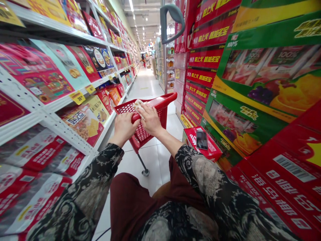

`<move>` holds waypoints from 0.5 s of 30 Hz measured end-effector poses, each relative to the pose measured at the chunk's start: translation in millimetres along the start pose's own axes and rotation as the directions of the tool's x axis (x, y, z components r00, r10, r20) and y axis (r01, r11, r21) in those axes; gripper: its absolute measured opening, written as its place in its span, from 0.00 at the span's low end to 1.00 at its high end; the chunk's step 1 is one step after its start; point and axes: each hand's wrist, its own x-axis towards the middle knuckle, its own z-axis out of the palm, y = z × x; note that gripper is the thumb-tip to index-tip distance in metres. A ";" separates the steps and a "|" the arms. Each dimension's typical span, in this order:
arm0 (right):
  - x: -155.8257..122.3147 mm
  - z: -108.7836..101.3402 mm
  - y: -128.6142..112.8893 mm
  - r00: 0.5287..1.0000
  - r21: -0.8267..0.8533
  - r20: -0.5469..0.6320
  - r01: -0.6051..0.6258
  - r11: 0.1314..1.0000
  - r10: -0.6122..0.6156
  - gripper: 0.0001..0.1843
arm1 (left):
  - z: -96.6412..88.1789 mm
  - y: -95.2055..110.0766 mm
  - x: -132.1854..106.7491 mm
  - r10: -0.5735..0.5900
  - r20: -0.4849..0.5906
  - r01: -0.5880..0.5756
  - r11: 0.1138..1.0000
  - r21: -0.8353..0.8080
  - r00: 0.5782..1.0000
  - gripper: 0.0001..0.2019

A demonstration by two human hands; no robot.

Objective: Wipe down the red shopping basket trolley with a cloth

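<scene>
Fingers (131, 122) of the left hand (123, 129) curl shut around the red handle (160, 99) of a mesh shopping trolley (141, 134); those of the right hand (150, 119) lie together over a pale item (138, 105) against the handle. Right of the fingers, green cartons (240, 100) read "100%" and a red box (213, 147) reads "MCCO"; left, yellow price tags (77, 97) edge the shelves.

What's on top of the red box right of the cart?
A small pixelated dark rectangle lies on the red box; it can't be identified, and the print beneath is hidden.
</scene>
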 end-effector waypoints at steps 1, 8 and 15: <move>0.3 0.1 -1.1 1.000 0.011 0.001 0.003 1.000 -0.003 0.26 | -0.2 1.4 -1.1 0.011 -0.006 -0.011 1.000 -0.023 1.000 0.23; 7.7 -5.3 24.4 0.990 0.062 -0.078 -0.115 0.991 0.120 0.27 | 0.4 3.8 -4.3 0.085 0.016 -0.081 0.978 -0.191 0.996 0.20; -3.4 -7.0 21.4 0.994 0.125 -0.111 -0.012 0.992 0.026 0.24 | 3.0 17.0 -6.9 0.097 -0.029 -0.101 0.975 -0.200 0.995 0.20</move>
